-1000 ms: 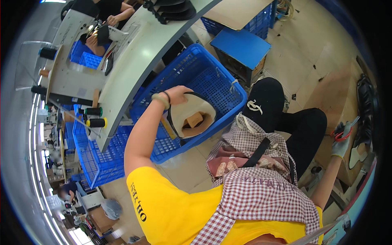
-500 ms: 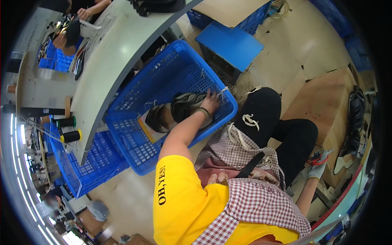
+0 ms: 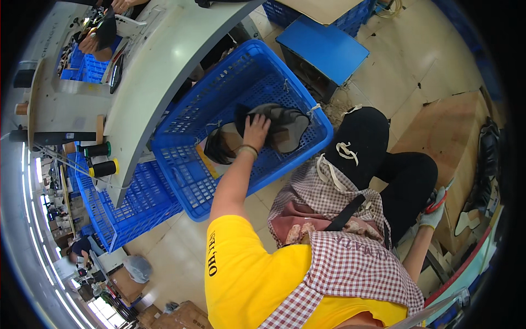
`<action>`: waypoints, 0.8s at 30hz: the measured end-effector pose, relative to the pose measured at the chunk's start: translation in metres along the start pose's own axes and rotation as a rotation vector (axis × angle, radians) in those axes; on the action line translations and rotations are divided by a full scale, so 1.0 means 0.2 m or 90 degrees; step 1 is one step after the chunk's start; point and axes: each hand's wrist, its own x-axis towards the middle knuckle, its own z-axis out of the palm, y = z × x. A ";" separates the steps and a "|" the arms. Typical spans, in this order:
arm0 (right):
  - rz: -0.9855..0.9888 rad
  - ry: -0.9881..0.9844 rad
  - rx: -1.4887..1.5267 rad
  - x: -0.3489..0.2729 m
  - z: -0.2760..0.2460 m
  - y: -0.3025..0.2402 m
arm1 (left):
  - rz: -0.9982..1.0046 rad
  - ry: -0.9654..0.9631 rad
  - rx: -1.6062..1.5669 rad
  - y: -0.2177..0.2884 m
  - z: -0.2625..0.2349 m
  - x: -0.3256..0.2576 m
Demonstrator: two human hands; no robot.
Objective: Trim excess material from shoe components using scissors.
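Inside the blue plastic basket [image 3: 233, 63] lie dark, sheer-looking shoe uppers [image 3: 287, 129] with pale linings, in two loose groups. My bare left hand [image 3: 256, 130] rests on them between the groups, its fingers spread over the dark material. Whether the thumb pinches a piece is hidden. A second group of uppers [image 3: 219, 145] lies beside my wrist, on a yellow-edged sheet. Off to the right, my right hand [image 3: 431, 215], in a pale work glove, is closed around scissors [image 3: 437, 205] with red handles.
A pale worktable [image 3: 170, 52] with thread spools [image 3: 104, 168] curves along the left; another person's hand [image 3: 90, 44] works beyond it. More blue crates [image 3: 131, 205] stand below. A blue-topped stool [image 3: 323, 49] is ahead, a cardboard box [image 3: 438, 142] on the right.
My left hand has moved left across the uppers, from the basket's right end to between the groups. The right-hand uppers now lie more spread out. The scissors have turned in my right hand.
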 end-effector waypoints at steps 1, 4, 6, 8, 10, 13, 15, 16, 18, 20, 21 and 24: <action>0.003 0.010 -0.007 0.02 -0.04 0.00 | 0.006 0.005 -0.007 0.00 -0.02 0.11; -0.013 0.011 0.001 0.03 -0.08 0.02 | -0.202 -0.169 -0.010 0.01 -0.02 0.36; -0.025 -0.011 0.017 0.02 -0.05 0.03 | -0.484 -0.149 -0.246 0.01 0.06 0.38; -0.033 0.014 0.013 0.01 -0.04 0.03 | -0.507 -0.057 -0.243 0.09 0.14 0.34; -0.019 0.006 0.026 0.03 -0.10 0.04 | -0.440 -0.022 -0.192 0.18 0.19 0.30; -0.008 -0.014 0.025 0.01 -0.08 0.05 | -0.473 -0.092 -0.275 0.18 0.23 0.24; -0.018 -0.013 -0.012 0.00 -0.06 0.04 | -0.512 -0.115 -0.294 0.16 0.25 0.25; -0.017 -0.019 -0.010 0.01 -0.06 0.05 | -0.547 -0.142 -0.315 0.15 0.26 0.25; 0.006 -0.032 -0.032 0.02 -0.09 0.03 | -0.567 -0.137 -0.330 0.14 0.25 0.29; 0.014 -0.030 -0.034 0.02 -0.10 0.01 | -0.580 -0.137 -0.344 0.15 0.23 0.30; -0.008 -0.007 -0.014 0.01 -0.11 0.00 | -0.574 -0.099 -0.372 0.16 0.20 0.29; -0.052 -0.003 -0.014 -0.17 0.16 -0.12 | -0.575 -0.109 -0.366 -0.03 0.14 0.10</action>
